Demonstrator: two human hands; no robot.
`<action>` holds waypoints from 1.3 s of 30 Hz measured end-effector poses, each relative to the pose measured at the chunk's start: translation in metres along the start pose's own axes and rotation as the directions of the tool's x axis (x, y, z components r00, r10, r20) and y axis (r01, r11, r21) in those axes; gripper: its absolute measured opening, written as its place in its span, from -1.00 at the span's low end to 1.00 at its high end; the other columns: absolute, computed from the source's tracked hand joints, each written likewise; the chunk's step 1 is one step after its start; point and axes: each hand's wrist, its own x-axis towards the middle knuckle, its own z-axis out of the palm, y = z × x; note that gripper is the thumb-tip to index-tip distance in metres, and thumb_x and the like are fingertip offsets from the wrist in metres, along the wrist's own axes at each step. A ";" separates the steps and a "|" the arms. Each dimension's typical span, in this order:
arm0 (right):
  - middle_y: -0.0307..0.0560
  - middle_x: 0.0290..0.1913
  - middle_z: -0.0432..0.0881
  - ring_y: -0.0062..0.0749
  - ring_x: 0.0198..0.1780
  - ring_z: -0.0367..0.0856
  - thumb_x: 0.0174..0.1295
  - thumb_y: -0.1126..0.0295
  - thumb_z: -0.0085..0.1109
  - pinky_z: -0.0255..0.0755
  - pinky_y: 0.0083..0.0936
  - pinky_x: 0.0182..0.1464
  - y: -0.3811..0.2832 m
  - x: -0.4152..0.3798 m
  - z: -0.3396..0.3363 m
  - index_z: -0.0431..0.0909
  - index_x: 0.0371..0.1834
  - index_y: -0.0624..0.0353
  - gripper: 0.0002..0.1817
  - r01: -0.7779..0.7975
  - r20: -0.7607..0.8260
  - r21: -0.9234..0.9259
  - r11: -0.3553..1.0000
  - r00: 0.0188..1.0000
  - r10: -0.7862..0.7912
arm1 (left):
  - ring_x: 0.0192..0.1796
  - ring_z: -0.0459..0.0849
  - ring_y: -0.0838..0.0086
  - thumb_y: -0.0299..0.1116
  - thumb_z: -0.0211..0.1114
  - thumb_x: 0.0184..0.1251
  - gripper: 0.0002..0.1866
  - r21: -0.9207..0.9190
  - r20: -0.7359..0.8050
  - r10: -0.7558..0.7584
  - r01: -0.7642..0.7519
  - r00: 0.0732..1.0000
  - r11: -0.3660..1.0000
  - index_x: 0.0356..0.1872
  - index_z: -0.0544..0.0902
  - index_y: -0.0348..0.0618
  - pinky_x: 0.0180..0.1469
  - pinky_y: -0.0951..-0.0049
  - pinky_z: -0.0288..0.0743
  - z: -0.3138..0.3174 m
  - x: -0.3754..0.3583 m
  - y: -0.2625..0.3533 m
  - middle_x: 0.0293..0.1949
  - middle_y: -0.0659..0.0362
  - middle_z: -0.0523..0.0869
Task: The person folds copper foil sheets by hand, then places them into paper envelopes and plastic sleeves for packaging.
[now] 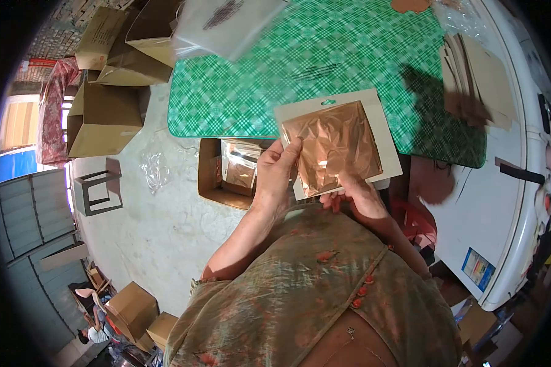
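Between my two hands is a flat package [333,147]: a cream backing card with a hang hole at its top and a shiny copper-coloured folded foil sheet on its face. My left hand [277,171] pinches the card's left side, thumb on the front. At the lower right edge, my right hand [358,196] grips it, the thumb over the foil and slightly blurred. The package is tilted above the near edge of the green checked table [239,92]. Just left of my left hand, an open cardboard box [209,174] on the floor holds similar copper-coloured packages [239,174].
Clear plastic bags [226,27] lie at the table's far left. A stack of cream cards [477,79] is at the right, beside a white appliance [465,202]. Open cartons [107,116] and a grey stool [98,186] stand left. Another person [95,333] is at lower left.
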 end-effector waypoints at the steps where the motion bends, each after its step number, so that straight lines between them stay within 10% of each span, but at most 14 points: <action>1: 0.02 -0.13 0.77 -0.30 -0.16 0.79 0.58 -0.06 0.13 0.57 -0.45 -0.26 -0.003 -0.002 0.001 0.37 0.42 0.19 -0.38 0.017 0.011 -0.015 1.000 1.000 -0.017 | -0.06 0.77 0.59 -0.37 0.25 0.66 -0.76 -0.007 0.007 -0.007 0.007 1.000 1.000 0.14 0.70 -0.28 -0.01 0.53 0.65 0.000 0.000 0.001 0.00 0.17 0.83; 15: -0.20 0.06 0.71 -0.52 0.15 0.63 0.44 0.47 0.31 0.50 -0.49 0.23 -0.012 -0.038 -0.047 0.59 0.27 0.29 -0.63 0.267 0.066 -0.532 0.803 0.959 -0.275 | -0.07 0.76 0.59 -0.33 0.30 0.63 -0.76 0.040 -0.055 -0.037 0.039 0.998 0.998 0.09 0.72 -0.30 0.00 0.51 0.65 -0.001 -0.005 0.002 -0.02 0.16 0.83; 19: -0.23 -0.01 0.74 -0.50 0.11 0.66 0.50 0.49 0.12 0.51 -0.50 0.20 -0.012 -0.040 -0.086 0.62 0.24 0.31 -0.68 0.097 -0.331 -0.427 0.899 0.908 -0.256 | -0.06 0.76 0.60 -0.36 0.29 0.63 -0.77 0.047 -0.024 -0.073 0.074 0.997 0.996 0.09 0.72 -0.30 0.03 0.52 0.64 -0.007 -0.010 0.005 -0.02 0.17 0.83; 21: -0.23 -0.07 0.72 -0.50 0.02 0.67 0.51 0.44 0.09 0.52 -0.55 0.10 -0.012 -0.043 -0.085 0.63 0.19 0.31 -0.70 0.298 -0.352 -0.382 0.875 0.829 -0.435 | -0.05 0.76 0.61 -0.37 0.29 0.64 -0.77 0.084 -0.017 -0.101 0.102 0.995 0.991 0.11 0.72 -0.29 0.05 0.53 0.63 -0.012 -0.013 0.002 -0.01 0.18 0.83; 25: -0.29 -0.19 0.66 -0.56 -0.12 0.64 0.55 0.30 0.11 0.49 -0.59 -0.03 -0.023 -0.032 -0.068 0.63 0.06 0.33 -0.71 0.228 -0.193 -0.870 0.438 0.659 -0.727 | 0.10 0.71 0.62 -0.36 0.26 0.65 -0.69 0.169 -0.005 -0.140 0.139 0.990 0.976 0.27 0.64 -0.25 0.15 0.51 0.60 -0.014 -0.020 -0.001 0.11 0.20 0.78; 31: -0.29 -0.25 0.64 -0.70 -0.20 0.61 0.60 0.25 0.08 0.55 -0.55 -0.12 -0.034 -0.037 -0.039 0.64 -0.03 0.27 -0.71 0.153 -0.369 -0.204 0.967 0.903 -0.221 | 0.28 0.65 0.54 -0.34 0.22 0.67 -0.59 0.061 -0.150 -0.144 0.155 0.978 0.986 0.41 0.52 -0.22 0.33 0.42 0.57 -0.011 -0.023 0.007 0.25 0.17 0.70; 39: -0.35 -0.26 0.65 -0.68 -0.23 0.61 0.61 0.23 0.10 0.48 -0.64 -0.18 -0.028 -0.035 -0.041 0.65 0.04 0.26 -0.70 0.135 -0.450 -0.125 0.983 0.875 -0.178 | 0.18 0.72 0.46 -0.37 0.14 0.67 -0.62 0.120 -0.027 -0.168 0.170 0.985 0.978 0.39 0.50 -0.25 0.25 0.39 0.63 -0.029 -0.028 0.010 0.19 0.12 0.73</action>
